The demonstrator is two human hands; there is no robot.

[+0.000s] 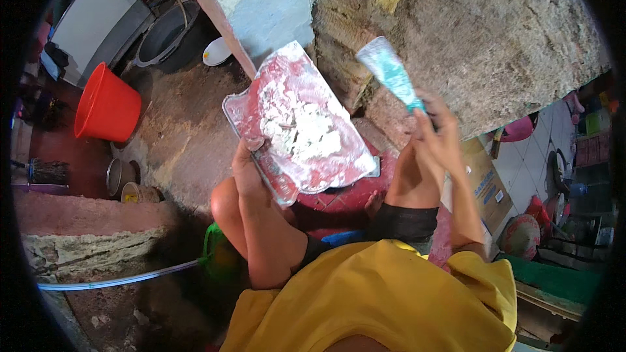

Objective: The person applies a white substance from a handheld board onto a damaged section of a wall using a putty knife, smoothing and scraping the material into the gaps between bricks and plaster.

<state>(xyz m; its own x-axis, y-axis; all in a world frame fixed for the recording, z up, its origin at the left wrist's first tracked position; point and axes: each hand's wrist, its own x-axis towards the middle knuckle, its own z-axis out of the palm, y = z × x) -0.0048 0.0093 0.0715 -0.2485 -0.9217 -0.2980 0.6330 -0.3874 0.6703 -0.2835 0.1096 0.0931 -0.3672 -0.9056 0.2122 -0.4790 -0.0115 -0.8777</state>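
My left hand [248, 169] grips the near left edge of a red, flat, tray-like board [242, 112], thumb on top. The board is smeared with white, and a lumpy mound of white putty [300, 127] lies across its middle. To the right, my right hand [438, 132] is closed around the handle of a putty knife [388, 73]. Its wide blade is coated with white and points up and left, apart from the board. Just beyond the blade rises a rough, bare wall [469, 45] with pale blue paint [267, 6] on its left part.
On the left stand a red bucket [109, 103], a large black basin [171, 36] and small round containers [140, 193]. A pale hose [124, 281] crosses the lower left. A flattened cardboard box [486, 182] and household items lie right. My bent knees [228, 212] are beneath the board.
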